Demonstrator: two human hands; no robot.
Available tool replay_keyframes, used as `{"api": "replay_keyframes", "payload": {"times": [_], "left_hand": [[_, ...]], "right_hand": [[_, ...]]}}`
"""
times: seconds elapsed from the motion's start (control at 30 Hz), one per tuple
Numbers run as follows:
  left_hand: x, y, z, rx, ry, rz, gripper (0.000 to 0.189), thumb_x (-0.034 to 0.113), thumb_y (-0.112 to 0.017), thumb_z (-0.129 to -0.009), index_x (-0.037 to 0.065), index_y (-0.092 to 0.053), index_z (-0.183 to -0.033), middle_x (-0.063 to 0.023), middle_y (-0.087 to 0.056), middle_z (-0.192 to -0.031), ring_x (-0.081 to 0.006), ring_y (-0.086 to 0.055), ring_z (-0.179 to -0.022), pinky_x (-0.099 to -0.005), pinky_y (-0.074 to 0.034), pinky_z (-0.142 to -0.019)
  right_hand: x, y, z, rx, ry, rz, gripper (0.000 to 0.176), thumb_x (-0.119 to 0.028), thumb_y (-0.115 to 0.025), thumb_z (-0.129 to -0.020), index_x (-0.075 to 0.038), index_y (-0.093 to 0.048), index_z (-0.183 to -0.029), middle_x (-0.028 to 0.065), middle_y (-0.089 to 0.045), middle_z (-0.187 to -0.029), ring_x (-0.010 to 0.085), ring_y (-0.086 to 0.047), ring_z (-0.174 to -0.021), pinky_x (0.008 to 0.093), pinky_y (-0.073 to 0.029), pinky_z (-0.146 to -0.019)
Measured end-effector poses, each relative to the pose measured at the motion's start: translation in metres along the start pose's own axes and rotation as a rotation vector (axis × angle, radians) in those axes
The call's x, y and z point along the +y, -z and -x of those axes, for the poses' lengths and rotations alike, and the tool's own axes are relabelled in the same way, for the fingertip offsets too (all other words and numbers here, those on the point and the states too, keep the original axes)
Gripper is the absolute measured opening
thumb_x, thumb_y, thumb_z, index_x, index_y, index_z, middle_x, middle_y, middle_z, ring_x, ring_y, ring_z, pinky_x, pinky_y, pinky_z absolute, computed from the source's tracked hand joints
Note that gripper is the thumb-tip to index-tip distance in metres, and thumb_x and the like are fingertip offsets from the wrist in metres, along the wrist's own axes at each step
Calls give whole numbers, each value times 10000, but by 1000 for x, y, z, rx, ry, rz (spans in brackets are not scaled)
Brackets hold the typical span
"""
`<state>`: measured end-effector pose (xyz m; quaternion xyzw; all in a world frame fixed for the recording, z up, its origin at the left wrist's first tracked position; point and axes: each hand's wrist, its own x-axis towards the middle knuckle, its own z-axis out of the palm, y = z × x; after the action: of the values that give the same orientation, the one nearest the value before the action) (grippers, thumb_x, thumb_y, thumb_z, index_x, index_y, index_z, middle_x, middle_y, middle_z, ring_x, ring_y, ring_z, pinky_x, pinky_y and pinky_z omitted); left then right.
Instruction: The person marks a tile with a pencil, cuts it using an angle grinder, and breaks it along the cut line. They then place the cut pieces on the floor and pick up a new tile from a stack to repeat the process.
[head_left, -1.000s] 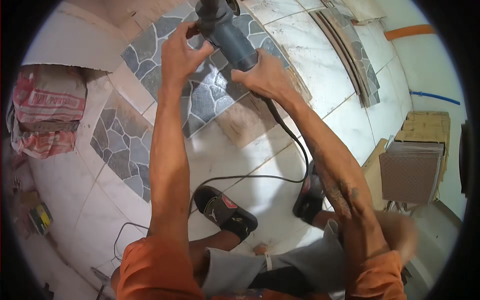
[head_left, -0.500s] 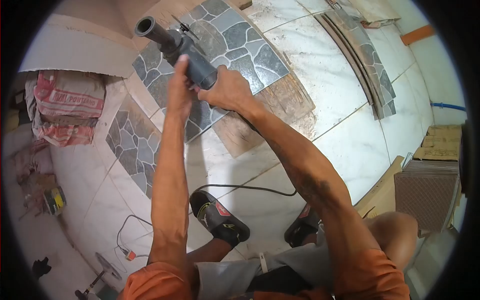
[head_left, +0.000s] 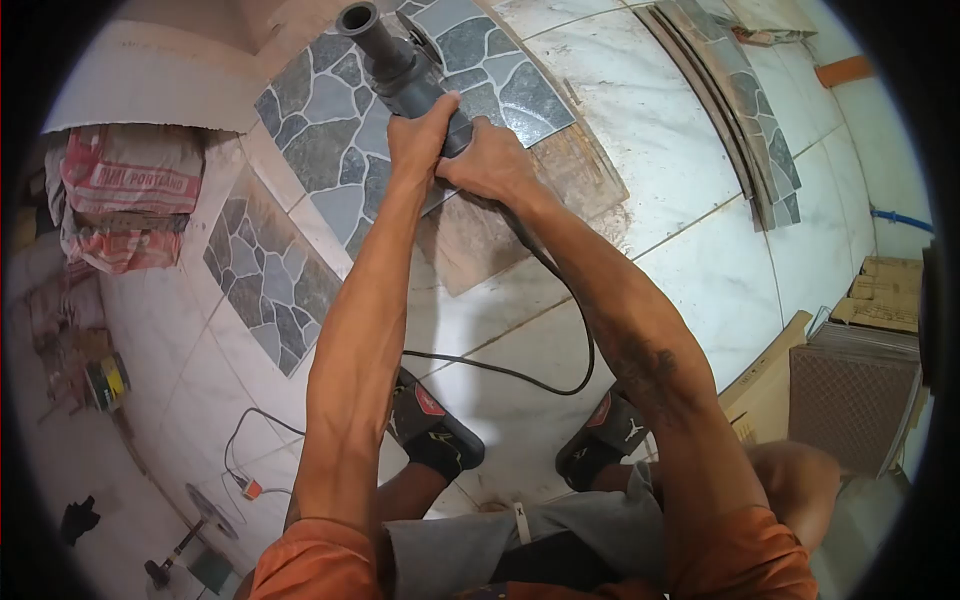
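Observation:
Both my hands hold a dark grey angle grinder (head_left: 412,92) over a stone-pattern tile (head_left: 330,130). My left hand (head_left: 422,140) is wrapped round the body, thumb along its top. Behind it my right hand (head_left: 492,165) grips the rear end, where the black cord (head_left: 545,262) comes out. A wide round tube (head_left: 362,28) sticks out from the grinder's front, toward the far left. Its thin cutting disc (head_left: 420,40) stands on edge at the right side of the head, close over the tile. A dusty wooden board (head_left: 570,180) lies under the tile's near right edge.
A cut tile piece (head_left: 265,270) lies to the left, near red-and-white cement bags (head_left: 130,185). Long tile strips (head_left: 715,120) lie at the right. Tile boxes (head_left: 855,390) stand lower right. The cord loops between my slippered feet (head_left: 435,430). A loose disc (head_left: 212,512) lies lower left.
The grinder and both hands have shifted right in view, and the tube now points more upward. The cord's loop has swung up behind my right hand. My feet appear closer together.

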<state>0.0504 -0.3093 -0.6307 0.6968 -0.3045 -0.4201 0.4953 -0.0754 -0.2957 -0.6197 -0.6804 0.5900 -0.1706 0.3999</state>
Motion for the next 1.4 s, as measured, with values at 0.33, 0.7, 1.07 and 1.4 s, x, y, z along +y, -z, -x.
{"api": "replay_keyframes", "payload": {"times": [0.33, 0.7, 1.07, 1.4], "left_hand": [[-3, 6, -2, -17, 18, -139, 483, 368, -803, -766, -71, -694, -937, -100, -690, -880, -170, -645, -732, -314, -504, -662], [5, 8, 2, -43, 53, -104, 426, 343, -800, -752, -70, -705, -797, -90, -678, -769, -153, -616, -646, -322, -482, -589], [8, 7, 2, -25, 86, -146, 440, 329, -803, -746, -94, -705, -820, -117, -693, -803, -167, -636, -664, -329, -497, -600], [9, 6, 0, -30, 103, -137, 457, 320, -805, -747, -114, -703, -851, -126, -698, -828, -169, -645, -682, -329, -499, -604]], "right_hand": [[0, -4, 1, -14, -15, -19, 778, -491, -752, -671, 152, -608, -1085, 355, -672, -1007, 457, -678, -998, 454, -535, -893], [-2, -4, -1, -45, -24, 6, 819, -496, -761, -662, 165, -591, -1115, 361, -662, -1039, 458, -673, -1013, 454, -540, -889], [-6, 0, 0, -52, -32, -10, 769, -401, -739, -655, 189, -574, -1119, 355, -672, -1021, 454, -688, -988, 450, -554, -881], [-6, 2, -1, -81, -32, -10, 764, -404, -720, -660, 179, -572, -1131, 344, -672, -1040, 444, -685, -1003, 445, -549, -892]]}}
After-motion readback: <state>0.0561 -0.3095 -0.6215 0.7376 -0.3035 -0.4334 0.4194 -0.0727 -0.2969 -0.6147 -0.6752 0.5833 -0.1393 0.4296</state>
